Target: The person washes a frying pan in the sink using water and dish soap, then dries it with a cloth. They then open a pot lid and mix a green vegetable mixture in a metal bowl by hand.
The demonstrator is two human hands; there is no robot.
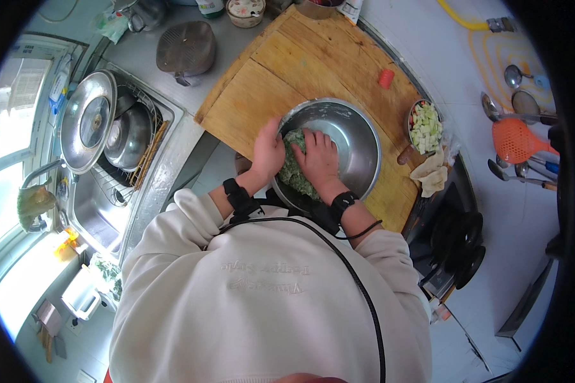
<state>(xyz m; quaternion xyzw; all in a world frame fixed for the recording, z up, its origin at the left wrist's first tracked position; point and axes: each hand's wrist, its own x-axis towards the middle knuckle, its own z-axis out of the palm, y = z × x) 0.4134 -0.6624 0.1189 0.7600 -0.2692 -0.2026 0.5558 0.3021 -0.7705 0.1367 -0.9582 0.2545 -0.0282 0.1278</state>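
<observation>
A wide stainless steel bowl (357,129) sits at the near edge of a wooden board, close to my body. Inside it, a lumpy green dough-like mass (292,174) lies against the left side. My left hand (270,152) holds the bowl's left rim, its thumb towards the inside. My right hand (318,155) is down in the bowl on top of the green mass, its fingers curled over the far side and pressing into it. The palm hides part of the mass. Pale residue marks the bowl's inner wall.
The wooden board (268,91) carries a red piece (386,79) and a pan of diced vegetables (425,128). Pale dough-like scraps (431,174) lie beside the pan. Leftward are a sink (98,218), a large lid (88,122) and a dish rack. Utensils, including an orange strainer (515,141), hang at right.
</observation>
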